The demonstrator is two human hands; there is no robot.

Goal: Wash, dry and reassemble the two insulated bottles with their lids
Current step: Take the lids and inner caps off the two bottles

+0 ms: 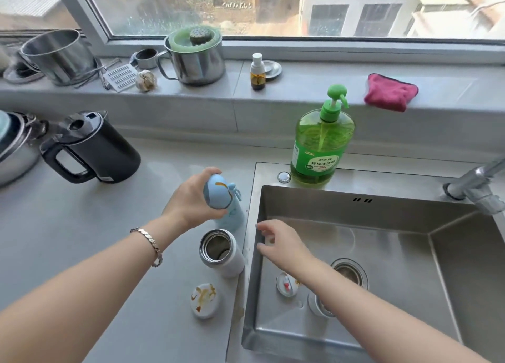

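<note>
A light blue insulated bottle stands on the grey counter beside the sink. My left hand grips its blue lid, which is smeared with brown stains. In front of it stands an open white bottle with a steel inside. Its white lid, stained brown, lies on the counter near the front. My right hand hovers over the sink's left side with fingers loosely spread, holding nothing. A small white inner cap and a second round part lie on the sink floor, partly hidden by my right forearm.
The steel sink has a drain and a tap at right. A green dish soap pump bottle stands behind the sink, a pink cloth on the sill, and a black kettle on the left counter.
</note>
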